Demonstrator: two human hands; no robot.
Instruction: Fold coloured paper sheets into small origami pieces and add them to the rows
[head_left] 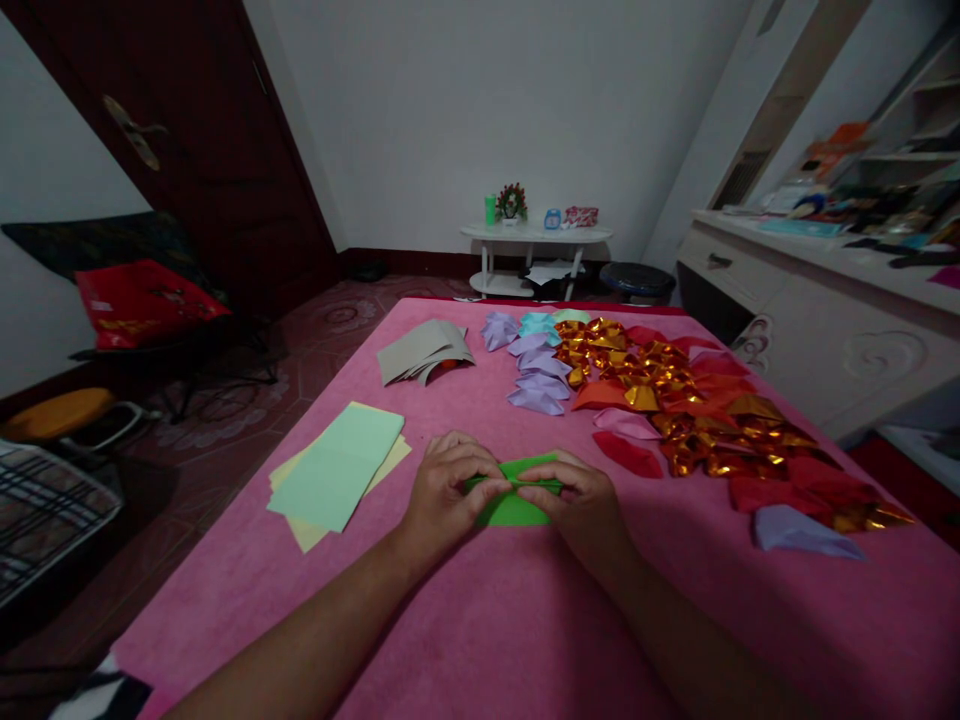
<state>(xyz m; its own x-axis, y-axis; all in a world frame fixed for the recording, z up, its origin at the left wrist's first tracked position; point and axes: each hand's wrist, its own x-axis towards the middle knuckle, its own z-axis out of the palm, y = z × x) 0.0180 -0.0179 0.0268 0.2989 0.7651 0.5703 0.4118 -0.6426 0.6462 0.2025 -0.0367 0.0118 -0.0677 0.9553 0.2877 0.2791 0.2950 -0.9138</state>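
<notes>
Green paper [514, 508] is pinched between your left hand [448, 482] and right hand [582, 502], both closed on it, at the middle of the pink cloth [525, 630]. You seem mid-crease, and the next press likely calls for even fingertip pressure. The paper looks thin and half-folded; flat sheets [337, 465] lie at 9 o'clock.

Pale paper stack [337, 465], gold folded pieces [660, 375], pink tablecloth [487, 620]

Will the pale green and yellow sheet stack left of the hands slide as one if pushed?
Probably not: the sheets lie fanned and offset, so top ones would likely slip apart. They look thin and flat, so likely light and floppy if lifted by an edge. The pink cloth may grip the bottom sheet.
</notes>
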